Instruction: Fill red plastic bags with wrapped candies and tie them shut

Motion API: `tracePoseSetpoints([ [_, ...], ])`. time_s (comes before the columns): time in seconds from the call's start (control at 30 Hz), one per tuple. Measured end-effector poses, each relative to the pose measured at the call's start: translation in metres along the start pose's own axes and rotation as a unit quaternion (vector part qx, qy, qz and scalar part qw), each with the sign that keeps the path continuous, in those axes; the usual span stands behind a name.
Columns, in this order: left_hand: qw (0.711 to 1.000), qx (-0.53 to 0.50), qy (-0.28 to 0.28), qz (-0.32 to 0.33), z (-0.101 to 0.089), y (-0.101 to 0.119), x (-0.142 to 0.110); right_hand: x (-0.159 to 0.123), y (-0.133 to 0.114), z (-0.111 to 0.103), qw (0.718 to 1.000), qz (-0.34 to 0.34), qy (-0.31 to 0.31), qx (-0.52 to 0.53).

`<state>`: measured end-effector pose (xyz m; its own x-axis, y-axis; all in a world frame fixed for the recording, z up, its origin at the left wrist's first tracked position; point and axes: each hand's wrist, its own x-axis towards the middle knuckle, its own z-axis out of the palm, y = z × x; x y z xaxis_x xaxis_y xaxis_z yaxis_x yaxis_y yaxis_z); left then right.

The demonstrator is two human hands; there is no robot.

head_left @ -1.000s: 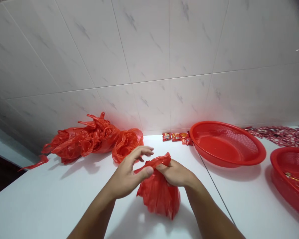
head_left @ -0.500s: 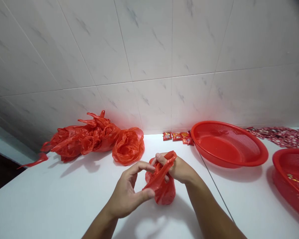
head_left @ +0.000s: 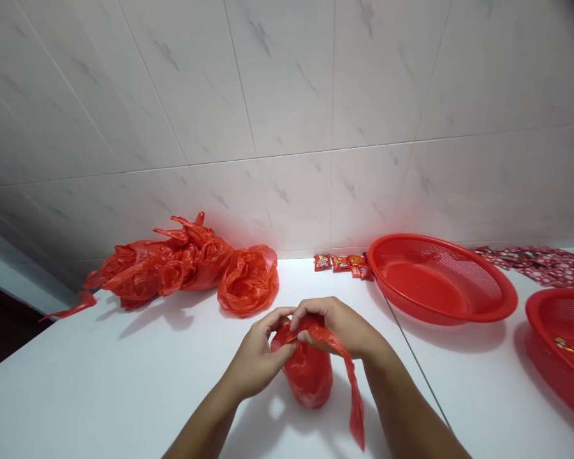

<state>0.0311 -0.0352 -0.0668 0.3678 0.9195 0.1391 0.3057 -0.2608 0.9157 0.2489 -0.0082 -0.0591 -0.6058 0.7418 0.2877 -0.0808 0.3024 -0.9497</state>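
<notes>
1. Red bag (head_left: 310,381) was over the white surface (head_left: 143,382).
2. Left hand (head_left: 258,357) and right hand (head_left: 343,324) pinched its top.
3. Gathering seemed mostly done; a strip (head_left: 356,405) dangled loose, with no finished knot visible.

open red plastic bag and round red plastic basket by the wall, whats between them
Head view: small red printed packets lie between them on the white tabletop, nearer the basket.
</notes>
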Motion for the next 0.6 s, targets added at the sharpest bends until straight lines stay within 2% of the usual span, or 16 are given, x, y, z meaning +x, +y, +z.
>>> tracePoseSetpoints([
  [0.1, 0.997, -0.077, -0.021, -0.021, -0.004, -0.001, -0.002, 0.002, -0.002, 0.006, 0.988, -0.008, 0.084, -0.13],
  [0.17, 0.989, -0.135, -0.032, -0.05, -0.006, -0.002, -0.004, 0.003, -0.002, 0.01, 0.972, -0.042, 0.122, -0.199],
  [0.23, 0.98, -0.179, -0.03, -0.078, -0.006, -0.001, -0.005, 0.005, -0.001, 0.012, 0.957, -0.078, 0.136, -0.243],
  [0.33, 0.972, -0.211, -0.027, -0.097, -0.004, 0.002, -0.003, 0.004, 0.001, 0.013, 0.953, -0.101, 0.121, -0.257],
  [0.47, 0.978, -0.18, -0.046, -0.09, -0.002, 0.003, -0.001, 0.001, 0.003, 0.012, 0.951, -0.1, 0.096, -0.275],
  [0.6, 0.996, -0.054, 0.014, -0.067, -0.006, -0.002, -0.004, 0.002, 0.002, 0.011, 0.943, -0.064, 0.091, -0.313],
])
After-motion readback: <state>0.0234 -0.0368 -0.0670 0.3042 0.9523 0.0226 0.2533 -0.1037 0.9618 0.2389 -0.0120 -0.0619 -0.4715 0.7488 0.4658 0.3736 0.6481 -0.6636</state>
